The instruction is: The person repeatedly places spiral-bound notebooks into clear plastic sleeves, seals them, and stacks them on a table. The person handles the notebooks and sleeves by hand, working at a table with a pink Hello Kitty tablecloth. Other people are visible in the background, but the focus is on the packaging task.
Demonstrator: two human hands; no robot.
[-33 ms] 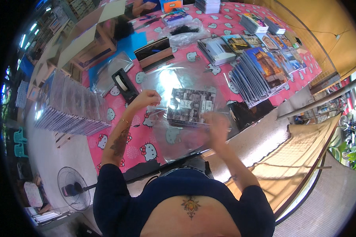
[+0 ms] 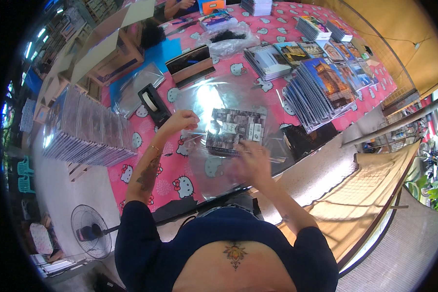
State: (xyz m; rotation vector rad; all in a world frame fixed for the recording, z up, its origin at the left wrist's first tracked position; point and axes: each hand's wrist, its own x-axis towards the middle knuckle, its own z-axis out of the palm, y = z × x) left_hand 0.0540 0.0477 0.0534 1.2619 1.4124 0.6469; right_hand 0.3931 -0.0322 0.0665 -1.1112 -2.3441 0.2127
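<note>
With the grey-printed square booklet (image 2: 234, 130) lying mid-table on the clear crinkly plastic wrap sheet (image 2: 219, 165), the left hand (image 2: 181, 120) pinches the film's edge while the blurred right hand (image 2: 250, 163) (grip unreadable) should pull it taut and wrinkle-free.

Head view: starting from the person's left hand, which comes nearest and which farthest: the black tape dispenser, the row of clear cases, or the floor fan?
From the left hand:
1. Black tape dispenser, just to its left on the pink cloth.
2. Row of clear cases, farther left along the table edge.
3. Floor fan, on the floor off the table, lower left, farthest.
</note>
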